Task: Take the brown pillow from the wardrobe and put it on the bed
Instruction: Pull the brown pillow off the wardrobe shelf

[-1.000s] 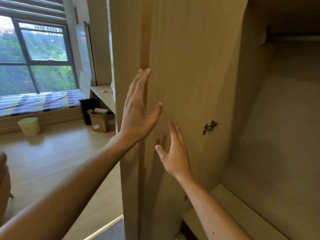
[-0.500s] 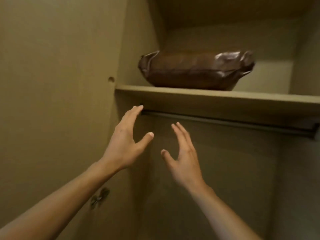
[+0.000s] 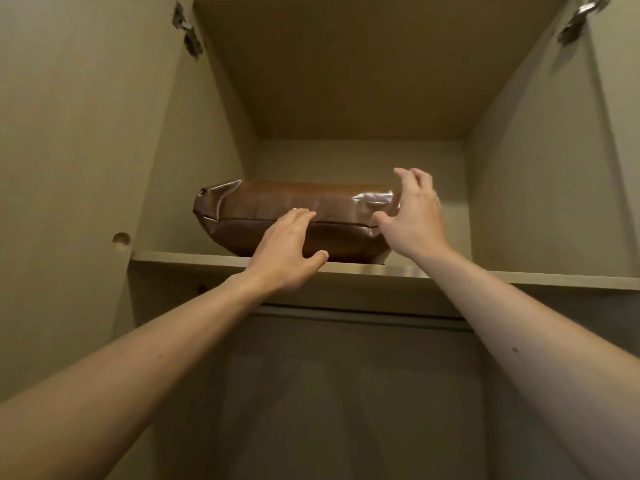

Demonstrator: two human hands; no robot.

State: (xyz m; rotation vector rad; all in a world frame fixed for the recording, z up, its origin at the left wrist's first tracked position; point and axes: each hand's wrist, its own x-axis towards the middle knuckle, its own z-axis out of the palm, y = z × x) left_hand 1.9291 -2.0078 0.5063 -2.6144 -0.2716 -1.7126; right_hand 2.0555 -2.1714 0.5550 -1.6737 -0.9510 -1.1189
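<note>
A shiny brown leather-look pillow (image 3: 273, 211) lies flat on the upper shelf (image 3: 519, 277) of the open wardrobe. My left hand (image 3: 285, 252) is spread against the pillow's front edge near its middle, thumb low by the shelf lip. My right hand (image 3: 414, 216) is at the pillow's right end, fingers arched above it and thumb at its seam. Neither hand has closed on the pillow. The bed is out of view.
Both wardrobe doors stand open, left door (image 3: 69, 168) and right door (image 3: 616, 150), with metal hinges (image 3: 188, 32) near the top. A dark hanging rail (image 3: 346, 315) runs under the shelf. The space above the pillow is free.
Both hands have risen from below the shelf to the pillow. The view has tilted up from the door and room to the shelf.
</note>
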